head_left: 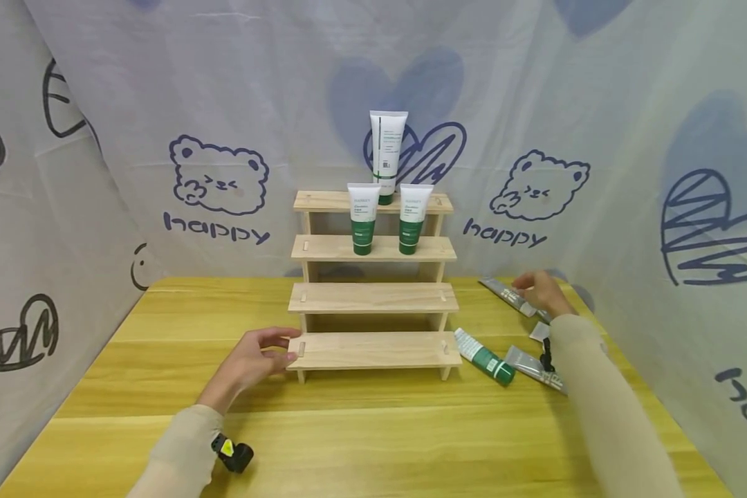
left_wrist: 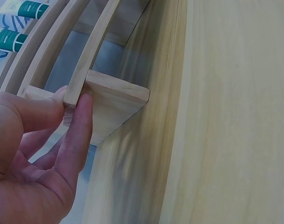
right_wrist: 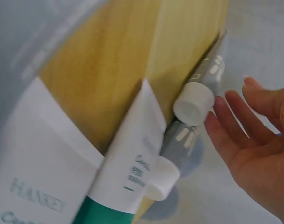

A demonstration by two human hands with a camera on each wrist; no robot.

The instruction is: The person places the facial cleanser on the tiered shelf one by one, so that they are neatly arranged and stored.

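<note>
My left hand pinches the left end of the lowest step of a tiered wooden display rack, thumb above and fingers beneath. In the left wrist view the step's edge sits between thumb and fingertip. My right hand is at the back right beside a grey tube with a white cap. Seen from the right wrist, its fingers are loosely bent by that cap, not wrapped around it; contact is hard to tell. A second grey tube lies beneath the first.
Two white-and-green tubes stand on the second-highest step, and a taller tube on the top one. Right of the rack lie a white-and-green tube and a grey tube. A printed cloth surrounds the wooden table.
</note>
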